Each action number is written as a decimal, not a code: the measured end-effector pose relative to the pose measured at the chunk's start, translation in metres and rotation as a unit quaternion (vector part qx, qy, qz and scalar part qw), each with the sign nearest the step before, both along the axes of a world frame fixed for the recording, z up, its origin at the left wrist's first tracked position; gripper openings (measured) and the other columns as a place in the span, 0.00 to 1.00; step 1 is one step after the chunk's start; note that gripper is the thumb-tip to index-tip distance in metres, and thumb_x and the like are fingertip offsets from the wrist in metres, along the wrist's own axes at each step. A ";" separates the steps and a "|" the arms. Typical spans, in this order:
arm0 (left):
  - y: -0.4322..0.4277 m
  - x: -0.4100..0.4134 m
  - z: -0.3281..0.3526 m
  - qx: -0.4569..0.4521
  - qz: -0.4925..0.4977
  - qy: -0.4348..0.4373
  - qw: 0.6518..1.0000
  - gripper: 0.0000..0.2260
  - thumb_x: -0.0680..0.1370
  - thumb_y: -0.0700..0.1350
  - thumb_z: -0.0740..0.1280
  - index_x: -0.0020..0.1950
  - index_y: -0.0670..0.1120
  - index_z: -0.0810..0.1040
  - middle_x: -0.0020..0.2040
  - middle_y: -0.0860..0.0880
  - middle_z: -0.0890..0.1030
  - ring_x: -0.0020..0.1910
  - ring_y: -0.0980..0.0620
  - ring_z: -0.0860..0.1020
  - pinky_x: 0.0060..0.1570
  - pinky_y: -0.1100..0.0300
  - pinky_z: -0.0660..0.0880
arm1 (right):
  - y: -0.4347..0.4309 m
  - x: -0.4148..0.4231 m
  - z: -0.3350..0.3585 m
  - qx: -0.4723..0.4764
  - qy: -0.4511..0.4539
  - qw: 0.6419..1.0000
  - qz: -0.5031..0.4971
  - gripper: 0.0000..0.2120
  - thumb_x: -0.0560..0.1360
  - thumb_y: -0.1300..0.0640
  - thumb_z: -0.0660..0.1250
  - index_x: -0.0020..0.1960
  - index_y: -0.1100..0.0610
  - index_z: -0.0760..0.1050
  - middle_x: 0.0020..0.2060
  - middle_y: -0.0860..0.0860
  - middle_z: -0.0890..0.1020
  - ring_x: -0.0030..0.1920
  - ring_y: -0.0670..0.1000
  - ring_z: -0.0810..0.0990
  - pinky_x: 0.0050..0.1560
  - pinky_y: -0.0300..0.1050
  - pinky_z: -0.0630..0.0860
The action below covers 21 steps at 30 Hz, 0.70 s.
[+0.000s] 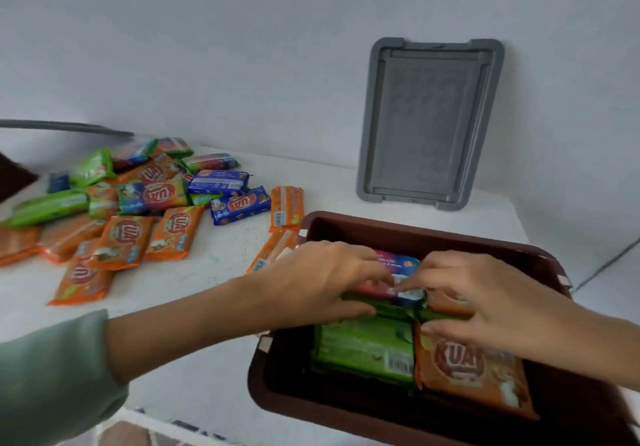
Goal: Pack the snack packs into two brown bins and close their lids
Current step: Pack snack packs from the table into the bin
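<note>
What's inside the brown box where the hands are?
Snack packs fill the brown bin: a green pack, an orange pack, and a blue-and-pink pack under both hands' fingers. Anything beneath them, and the bin's bottom, is covered.
</note>
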State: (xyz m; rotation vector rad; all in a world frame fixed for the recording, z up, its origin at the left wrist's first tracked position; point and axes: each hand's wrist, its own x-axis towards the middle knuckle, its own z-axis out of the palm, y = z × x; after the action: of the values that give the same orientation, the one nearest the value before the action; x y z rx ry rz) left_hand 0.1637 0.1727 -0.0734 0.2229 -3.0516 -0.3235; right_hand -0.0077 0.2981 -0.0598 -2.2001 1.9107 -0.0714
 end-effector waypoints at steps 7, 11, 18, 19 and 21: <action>-0.070 0.071 0.026 0.005 0.197 0.087 0.977 0.11 0.75 0.51 0.67 0.57 0.52 0.78 0.50 0.54 0.80 0.45 0.59 0.78 0.44 0.59 0.77 | -0.104 0.053 0.027 -0.092 -0.077 0.991 0.062 0.19 0.71 0.49 0.70 0.61 0.44 0.75 0.53 0.45 0.78 0.53 0.45 0.76 0.54 0.42 0.73; -0.121 0.131 0.021 -0.016 0.348 0.104 0.932 0.12 0.74 0.51 0.67 0.57 0.51 0.78 0.53 0.53 0.81 0.46 0.56 0.79 0.45 0.53 0.79 | -0.179 0.105 0.016 -0.095 -0.094 0.983 0.122 0.21 0.71 0.53 0.70 0.63 0.48 0.74 0.54 0.51 0.77 0.53 0.49 0.75 0.53 0.43 0.71; -0.196 0.204 -0.026 0.023 0.544 0.013 0.839 0.17 0.75 0.49 0.67 0.63 0.48 0.74 0.62 0.45 0.73 0.57 0.48 0.74 0.52 0.55 0.73 | -0.293 0.186 -0.039 -0.033 -0.045 0.980 0.189 0.23 0.72 0.55 0.69 0.66 0.53 0.71 0.55 0.54 0.73 0.59 0.53 0.71 0.55 0.47 0.70; -0.202 0.209 -0.035 0.038 0.555 0.001 0.831 0.18 0.75 0.49 0.66 0.65 0.48 0.72 0.65 0.44 0.71 0.60 0.48 0.72 0.55 0.55 0.71 | -0.304 0.195 -0.049 -0.022 -0.035 0.980 0.196 0.23 0.72 0.55 0.69 0.66 0.53 0.71 0.58 0.55 0.73 0.61 0.54 0.71 0.56 0.47 0.70; -0.208 0.214 -0.055 0.071 0.567 -0.019 0.820 0.22 0.76 0.47 0.65 0.70 0.48 0.67 0.69 0.44 0.65 0.66 0.46 0.66 0.61 0.52 0.68 | -0.321 0.210 -0.067 -0.001 -0.010 0.977 0.211 0.23 0.72 0.55 0.68 0.66 0.54 0.71 0.61 0.56 0.72 0.62 0.55 0.70 0.57 0.48 0.71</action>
State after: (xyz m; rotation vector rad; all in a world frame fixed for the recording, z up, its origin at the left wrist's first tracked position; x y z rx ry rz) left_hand 0.3778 -0.0354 -0.1287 1.8920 -2.3145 -0.4126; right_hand 0.2026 -0.0232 -0.1269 -2.5416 1.3936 -0.0246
